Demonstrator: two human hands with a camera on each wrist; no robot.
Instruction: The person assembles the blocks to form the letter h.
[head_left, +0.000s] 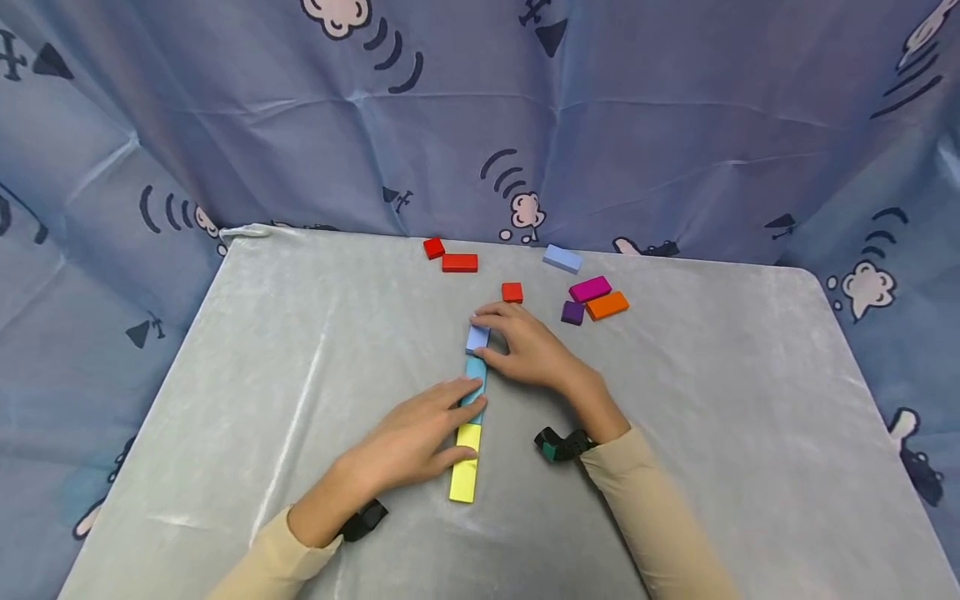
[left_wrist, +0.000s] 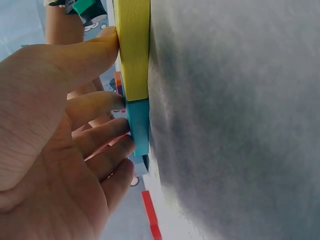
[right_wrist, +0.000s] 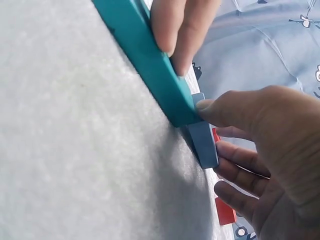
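Observation:
A yellow block [head_left: 463,479], a sky-blue block [head_left: 476,369] and a periwinkle-blue block [head_left: 477,337] lie end to end in a line running away from me. My left hand [head_left: 408,437] rests on the line, its fairly straight fingers touching the sky-blue block and its thumb the yellow one, as the left wrist view also shows. At the far end my right hand [head_left: 536,350] pinches the periwinkle-blue block between thumb and fingers. In the right wrist view that block [right_wrist: 204,146] sits against the end of the sky-blue block [right_wrist: 155,75], slightly out of line with it.
Beyond my right hand lies a small red block [head_left: 512,292]. Two more red blocks [head_left: 460,263] are at the back. To the right are a purple cube [head_left: 572,312], an orange block [head_left: 607,305], a magenta block [head_left: 590,289] and another periwinkle block [head_left: 562,258]. A patterned curtain [head_left: 450,125] hangs behind the table.

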